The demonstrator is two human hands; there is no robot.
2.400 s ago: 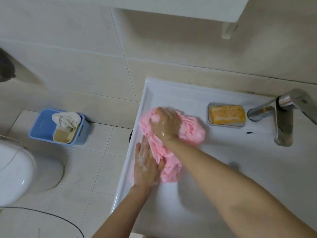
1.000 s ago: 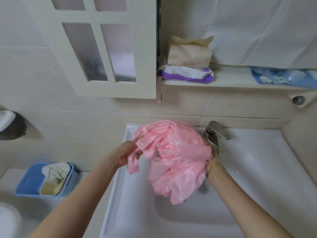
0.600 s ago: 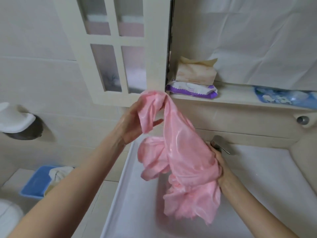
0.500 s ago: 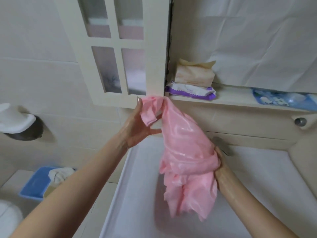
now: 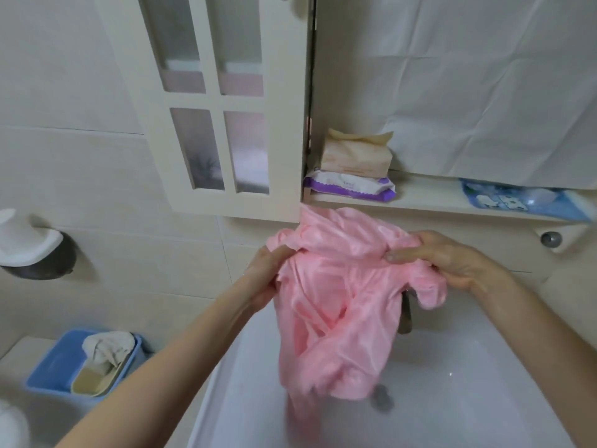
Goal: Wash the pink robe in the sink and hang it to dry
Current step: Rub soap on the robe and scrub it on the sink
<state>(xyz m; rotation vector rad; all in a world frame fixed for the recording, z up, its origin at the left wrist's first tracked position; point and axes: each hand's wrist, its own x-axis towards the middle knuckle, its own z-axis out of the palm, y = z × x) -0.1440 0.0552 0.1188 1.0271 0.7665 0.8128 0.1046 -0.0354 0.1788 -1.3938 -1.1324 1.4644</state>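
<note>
The wet pink robe (image 5: 336, 318) hangs bunched above the white sink (image 5: 484, 399), its lower end trailing down toward the basin. My left hand (image 5: 268, 273) grips its upper left edge. My right hand (image 5: 445, 257) pinches the upper right part between thumb and fingers. The tap (image 5: 406, 315) is mostly hidden behind the cloth, and the drain (image 5: 381, 396) shows just below the hanging fabric.
A white cabinet door (image 5: 226, 108) stands open above the sink. On the shelf (image 5: 429, 198) lie a beige tissue pack (image 5: 355, 153), a purple wipes pack (image 5: 350, 185) and a blue packet (image 5: 517, 198). A blue bin (image 5: 64, 367) sits on the floor at left, below a wall soap holder (image 5: 29, 244).
The robe left the sink rim where I was rubbing it and was lifted. My right hand has moved from the lower bunch up to the top right, so both hands now hold the upper edge.
</note>
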